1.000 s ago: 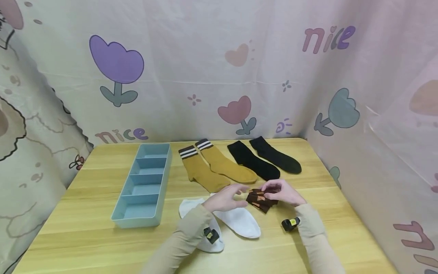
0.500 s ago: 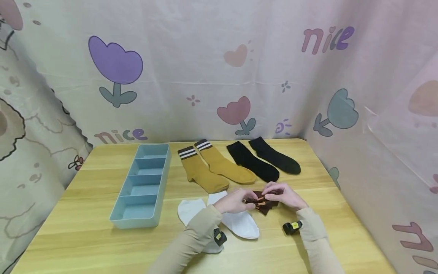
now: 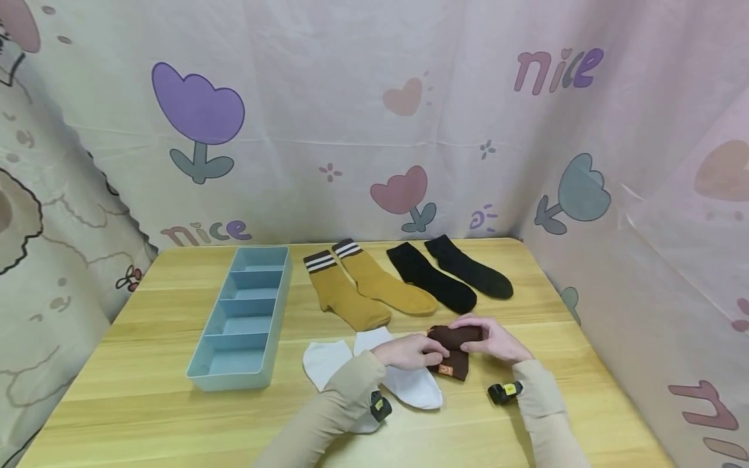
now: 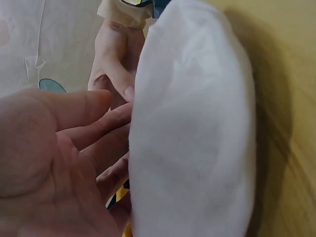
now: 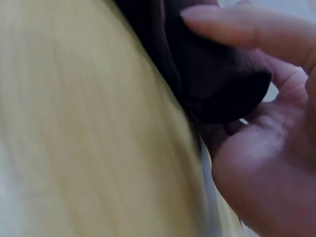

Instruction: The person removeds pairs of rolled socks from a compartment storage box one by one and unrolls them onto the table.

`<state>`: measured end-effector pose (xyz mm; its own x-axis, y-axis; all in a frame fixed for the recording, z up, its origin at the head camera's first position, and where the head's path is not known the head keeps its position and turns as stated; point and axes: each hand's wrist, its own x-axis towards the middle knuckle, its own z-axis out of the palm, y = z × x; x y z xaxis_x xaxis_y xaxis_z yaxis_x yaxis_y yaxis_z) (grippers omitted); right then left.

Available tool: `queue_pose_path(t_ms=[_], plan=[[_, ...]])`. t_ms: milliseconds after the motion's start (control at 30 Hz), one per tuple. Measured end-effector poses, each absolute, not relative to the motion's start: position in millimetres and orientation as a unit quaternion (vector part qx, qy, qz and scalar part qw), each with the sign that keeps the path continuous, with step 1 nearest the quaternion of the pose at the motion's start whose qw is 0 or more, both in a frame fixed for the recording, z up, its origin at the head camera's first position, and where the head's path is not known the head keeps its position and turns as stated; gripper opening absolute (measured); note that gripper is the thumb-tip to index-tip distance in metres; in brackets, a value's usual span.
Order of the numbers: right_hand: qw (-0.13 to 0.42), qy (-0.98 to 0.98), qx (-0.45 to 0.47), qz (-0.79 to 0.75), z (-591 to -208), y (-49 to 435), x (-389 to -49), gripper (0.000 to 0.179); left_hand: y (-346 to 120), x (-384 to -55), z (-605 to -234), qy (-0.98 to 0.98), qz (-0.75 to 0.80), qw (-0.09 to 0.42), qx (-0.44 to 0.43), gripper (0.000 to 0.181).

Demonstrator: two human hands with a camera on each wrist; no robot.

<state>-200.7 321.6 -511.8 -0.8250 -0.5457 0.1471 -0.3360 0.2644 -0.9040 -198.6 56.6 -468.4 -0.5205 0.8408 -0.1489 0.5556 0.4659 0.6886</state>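
A brown pair of socks [image 3: 456,337] with an orange patch lies on the table, its far part rolled into a thick fold. Curled round the right end of that roll is my right hand [image 3: 494,339], thumb on the near side and fingers behind; the right wrist view shows the dark roll [image 5: 217,79] within this grip. My left hand [image 3: 409,351] reaches to the left edge of the brown socks, its fingers fairly straight and touching them. In the left wrist view, a white sock [image 4: 192,118] hides the left fingertips. Two white socks [image 3: 409,387] lie under my left forearm.
A pale blue tray [image 3: 272,351] with several compartments stands at the left. Two mustard socks with striped cuffs [image 3: 351,299] lie at the back middle, and two black socks [image 3: 474,270] to their right. A patterned curtain [image 3: 316,97] closes off the back and sides.
The brown socks have gone from a loose, patterned bunch to a plain brown roll with a flat flap in front. My left hand has moved right to reach them; my right hand stays at their right end.
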Motion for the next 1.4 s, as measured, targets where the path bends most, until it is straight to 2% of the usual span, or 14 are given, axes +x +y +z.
queue_pose_path(t_ms=[533,1000,1167,1300,1400], plan=[[0.040,0.815,-0.243,-0.525,-513.0,321.3,-203.8,0.026,56.8,-194.7,-471.6,0.803,0.346,0.260,0.410,0.026],[0.003,0.807,-0.244,-0.537,-513.5,315.1,-209.8,0.016,68.8,-188.1,-472.7,0.830,0.285,0.217,0.428,0.025],[0.032,0.806,-0.242,-0.540,-512.2,316.5,-211.7,0.018,68.5,-187.0,-473.4,0.827,0.289,0.224,0.427,0.023],[0.078,0.809,-0.240,-0.531,-510.5,320.2,-211.4,0.031,68.1,-184.8,-472.6,0.826,0.293,0.233,0.423,0.023],[0.088,0.817,-0.231,-0.521,-510.0,319.9,-213.0,0.037,68.1,-184.2,-472.2,0.825,0.294,0.233,0.422,0.023]])
